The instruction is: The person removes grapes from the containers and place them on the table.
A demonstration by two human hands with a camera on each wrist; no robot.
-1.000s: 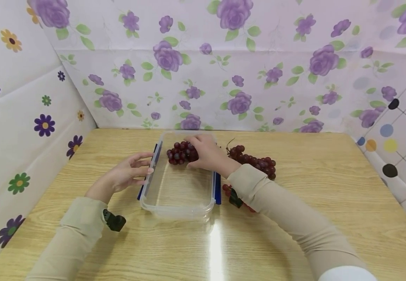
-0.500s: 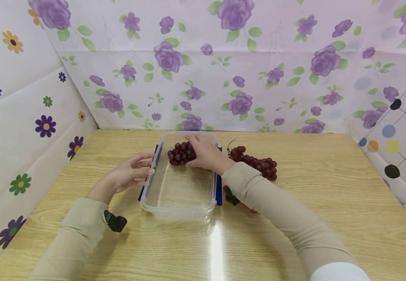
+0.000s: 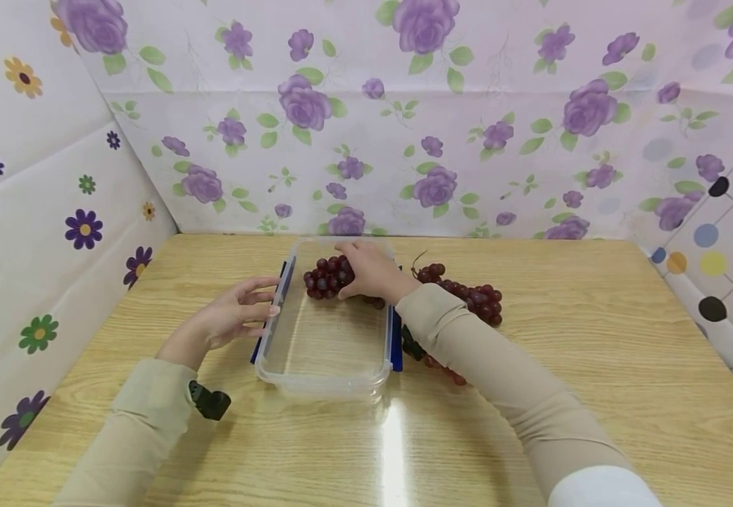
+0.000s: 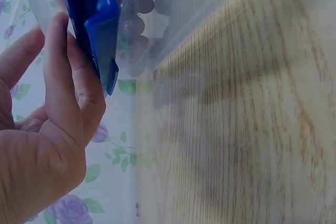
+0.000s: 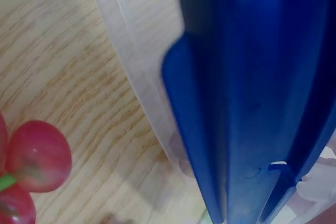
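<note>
A clear plastic container (image 3: 322,380) with blue side latches stands on the table. Inside its far half lies a bunch of dark red grapes (image 3: 323,280). My right hand (image 3: 375,271) reaches over the container's right side and holds this bunch from above, thumb and fingers on either side; the palm hides part of it. At the left wall, my left hand (image 3: 229,315) has its fingers loosely extended against the rim. In the left wrist view those fingers (image 4: 60,72) lie beside a blue latch (image 4: 102,30). The right wrist view is mostly filled by the other latch (image 5: 247,98).
Another dark red bunch of grapes (image 3: 480,299) with a bare stem lies right of the container. Nearer, a brighter red bunch (image 3: 455,376) is partly hidden under my right sleeve. A floral cloth (image 3: 366,162) hangs behind the wooden table (image 3: 315,451).
My right forearm has shifted slightly left, and some grapes now show below the right palm. The left hand and container stay about the same; the view has drifted a little.
</note>
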